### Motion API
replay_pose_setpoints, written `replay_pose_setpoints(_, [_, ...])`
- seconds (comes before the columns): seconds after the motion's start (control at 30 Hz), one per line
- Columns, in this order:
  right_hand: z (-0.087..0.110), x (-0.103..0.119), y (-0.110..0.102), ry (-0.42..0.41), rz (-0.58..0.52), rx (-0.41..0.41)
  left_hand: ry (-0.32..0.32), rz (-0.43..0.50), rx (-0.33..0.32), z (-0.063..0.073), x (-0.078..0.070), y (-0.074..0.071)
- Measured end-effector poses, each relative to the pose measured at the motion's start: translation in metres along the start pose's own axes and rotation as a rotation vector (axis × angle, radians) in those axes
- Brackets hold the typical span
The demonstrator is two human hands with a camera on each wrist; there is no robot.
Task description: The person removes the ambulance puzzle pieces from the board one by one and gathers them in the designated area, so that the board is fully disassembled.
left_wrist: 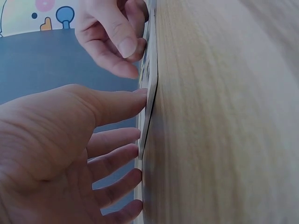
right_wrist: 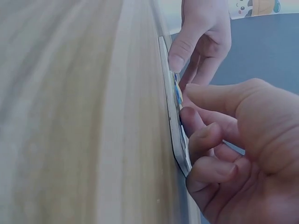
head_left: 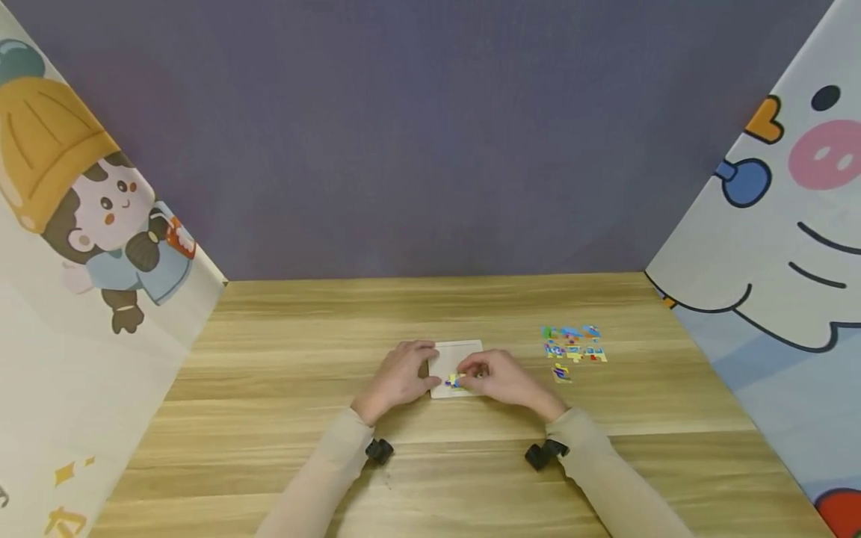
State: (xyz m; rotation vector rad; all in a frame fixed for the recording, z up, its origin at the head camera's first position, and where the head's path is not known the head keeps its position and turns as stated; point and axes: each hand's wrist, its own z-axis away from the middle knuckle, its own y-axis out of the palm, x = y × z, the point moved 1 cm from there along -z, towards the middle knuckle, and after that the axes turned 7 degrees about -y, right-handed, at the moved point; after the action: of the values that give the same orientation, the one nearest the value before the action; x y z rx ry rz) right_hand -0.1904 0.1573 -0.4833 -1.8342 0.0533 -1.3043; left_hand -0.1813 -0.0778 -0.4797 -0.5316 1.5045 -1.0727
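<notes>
A thin white puzzle board (head_left: 444, 365) lies flat on the table in the head view. Near its front edge are brightly coloured puzzle pieces (head_left: 454, 381). My left hand (head_left: 401, 377) rests along the board's left side, thumb at the near corner and fingers fairly straight; the left wrist view shows that thumb against the board's edge (left_wrist: 150, 100). My right hand (head_left: 503, 379) reaches over the right part of the board. In the right wrist view, its thumb and forefinger pinch at a blue and yellow puzzle piece (right_wrist: 178, 91) low over the board, the other fingers curled.
Several loose puzzle pieces (head_left: 573, 345) lie in rows on the wooden table (head_left: 282, 359), right of the board, with a single piece (head_left: 561, 373) nearer me. A dark grey panel (head_left: 430, 142) stands behind the table, and printed cartoon panels flank both sides.
</notes>
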Motion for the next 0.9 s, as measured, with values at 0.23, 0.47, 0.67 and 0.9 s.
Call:
replay_pose_setpoints(0.23, [-0.003,-0.001,0.0015,0.029,-0.004,0.048,-0.003,0.012,-0.001,0.0018,-0.0013,-0.001])
replay_pose_setpoints(0.47, [-0.0034,-0.0016,0.0014,0.043,0.007,0.049,-0.01,0.016,0.001,0.0026,-0.003,-0.0028])
replay_pose_setpoints(0.67, [-0.0032,0.0003,0.0011,0.047,0.027,0.046,-0.007,0.019,0.001,0.0016,-0.002,-0.003])
replay_pose_setpoints(0.9, [-0.0027,0.0011,0.0011,0.074,0.027,0.048,-0.006,0.018,0.0,0.0011,-0.0018,-0.0029])
